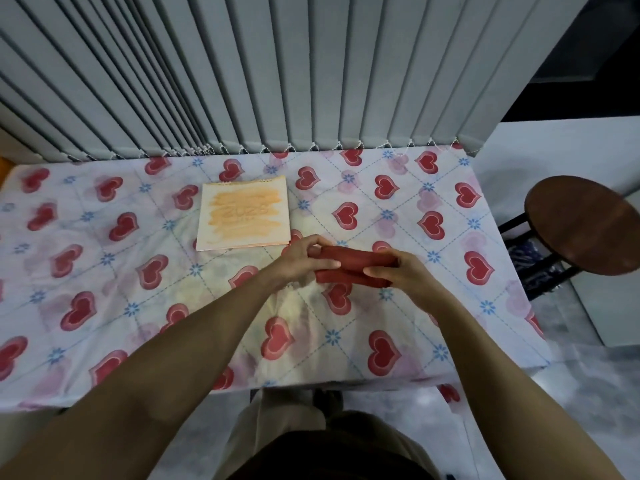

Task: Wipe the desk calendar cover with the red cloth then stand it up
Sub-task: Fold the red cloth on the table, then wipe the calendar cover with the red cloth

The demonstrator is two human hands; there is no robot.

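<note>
Folded red cloth (353, 268) gripped at both ends: left hand (304, 259), right hand (398, 271), just in front-right of flat cream-and-orange desk calendar (243, 216). Calendar lying cover-up on heart-print tablecloth (104, 271). Grey vertical blinds (242, 71) right behind calendar; round brown wooden stool (581, 225) well to right. Nothing blocking calendar.

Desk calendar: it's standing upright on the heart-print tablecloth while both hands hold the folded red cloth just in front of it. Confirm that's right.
One thing is wrong. The head view shows the desk calendar lying flat, cover up, not standing. The rest holds: it rests on the heart-print tablecloth, and the left hand and right hand hold the folded red cloth just in front of it.
</note>
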